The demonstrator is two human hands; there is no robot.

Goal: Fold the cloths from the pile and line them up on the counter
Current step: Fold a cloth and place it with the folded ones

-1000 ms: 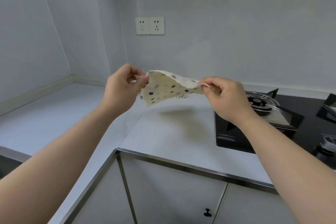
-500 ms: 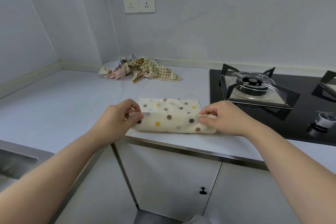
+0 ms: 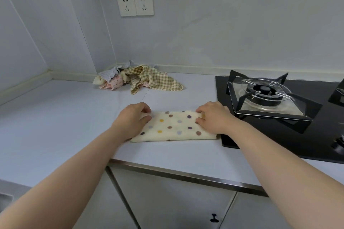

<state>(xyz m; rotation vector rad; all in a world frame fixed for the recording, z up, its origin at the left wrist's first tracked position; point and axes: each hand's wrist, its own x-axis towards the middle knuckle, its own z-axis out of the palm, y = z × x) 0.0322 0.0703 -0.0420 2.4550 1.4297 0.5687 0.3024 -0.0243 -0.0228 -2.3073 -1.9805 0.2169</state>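
A cream cloth with coloured dots point(image 3: 174, 127) lies folded in half on the white counter point(image 3: 55, 117), just left of the hob. My left hand point(image 3: 133, 117) pinches its far left corner between thumb and fingers. My right hand point(image 3: 212, 117) pinches its far right corner the same way. A pile of crumpled cloths point(image 3: 137, 80) sits in the back corner, with a yellow checked one on top and grey and pink ones under it.
A black gas hob point(image 3: 279, 117) with a burner and pan support point(image 3: 264, 95) fills the counter's right side, touching the folded cloth's right end. Two wall sockets point(image 3: 135, 4) are above the pile. Cabinet doors with a black knob point(image 3: 214, 217) are below the counter's steel edge.
The dotted cloth went from being held up in the air to lying on the counter. Its near edge has since been brought over to the far edge, so it is folded in half.
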